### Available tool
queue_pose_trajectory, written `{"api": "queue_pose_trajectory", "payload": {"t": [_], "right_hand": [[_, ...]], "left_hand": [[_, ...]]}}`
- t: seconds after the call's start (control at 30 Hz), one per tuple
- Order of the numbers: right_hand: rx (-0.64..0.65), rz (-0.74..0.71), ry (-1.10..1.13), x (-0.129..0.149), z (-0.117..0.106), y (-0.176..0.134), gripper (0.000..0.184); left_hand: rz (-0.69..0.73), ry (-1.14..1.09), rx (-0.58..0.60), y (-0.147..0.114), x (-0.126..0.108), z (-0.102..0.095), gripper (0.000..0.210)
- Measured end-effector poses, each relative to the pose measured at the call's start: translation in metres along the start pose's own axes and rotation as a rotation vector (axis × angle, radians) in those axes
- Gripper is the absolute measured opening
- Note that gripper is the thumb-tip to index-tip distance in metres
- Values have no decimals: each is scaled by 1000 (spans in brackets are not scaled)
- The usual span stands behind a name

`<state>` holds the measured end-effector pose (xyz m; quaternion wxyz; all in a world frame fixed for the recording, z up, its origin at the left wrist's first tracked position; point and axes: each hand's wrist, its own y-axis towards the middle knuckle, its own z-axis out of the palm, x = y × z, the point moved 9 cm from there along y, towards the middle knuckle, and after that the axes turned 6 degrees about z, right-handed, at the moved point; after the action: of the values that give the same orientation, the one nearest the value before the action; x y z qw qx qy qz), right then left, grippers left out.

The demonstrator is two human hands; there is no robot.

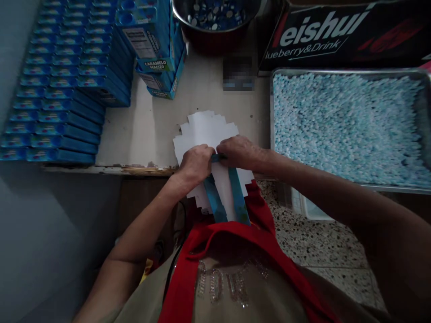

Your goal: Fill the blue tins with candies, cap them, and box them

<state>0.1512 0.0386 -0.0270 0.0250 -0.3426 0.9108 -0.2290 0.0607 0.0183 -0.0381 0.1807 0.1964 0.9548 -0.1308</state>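
Fingertips closed, my left hand (196, 163) and my right hand (240, 151) meet at the near end of the table. Between them they pinch the blue end edge of a partly folded cardboard box (225, 188). Its inside is white, and two long blue side strips (238, 195) run back toward my body. Under and around it lies a fanned pile of white cardboard blanks (205, 128) with stepped edges, partly on the table and partly over my lap. My fingers hide the exact fold being gripped.
Stacked blue boxes (67, 103) fill the left of the table (144, 130), beside a pile of caramel display boxes (156, 65). A metal bowl (215, 38) of wrapped pieces stands at the back. To the right are a tray (272, 112) of pale blue pieces and a black carton (336, 54).
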Motion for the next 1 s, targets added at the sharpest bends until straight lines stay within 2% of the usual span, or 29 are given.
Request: {"api": "queue_pose_trajectory", "payload": {"t": [0.07,0.13,0.23,0.3,0.43,0.53,0.63,0.73,0.8,0.9,1.0], "right_hand": [[-54,4,-9,3,0,0,27],[-86,13,23,0,2,-1,26],[-105,7,129,-13,6,-3,23],[-127,-69,243,-19,8,-5,26],[-206,-223,450,-28,12,-14,36],[-258,-223,507,-31,13,-20,49],[-261,-150,552,-30,11,-27,48],[-246,-75,615,-28,7,-34,45],[-240,-68,653,-29,6,-36,43],[-205,-65,660,-33,11,-31,36],[-185,-30,658,-40,17,-26,34]], "left_hand": [[-24,-79,-55,-1,6,-3,19],[-74,-250,-125,-7,18,-7,12],[-157,-621,-209,-23,39,-9,31],[-224,-805,-272,-39,52,-8,42],[-369,-987,-300,-67,58,18,57],[-388,-974,-375,-74,48,31,44],[-327,-709,-525,-72,36,17,27],[-235,-445,-639,-71,19,2,18],[-246,-460,-677,-73,17,3,22],[-333,-613,-732,-82,20,14,32],[-356,-682,-771,-86,18,19,32]]}}
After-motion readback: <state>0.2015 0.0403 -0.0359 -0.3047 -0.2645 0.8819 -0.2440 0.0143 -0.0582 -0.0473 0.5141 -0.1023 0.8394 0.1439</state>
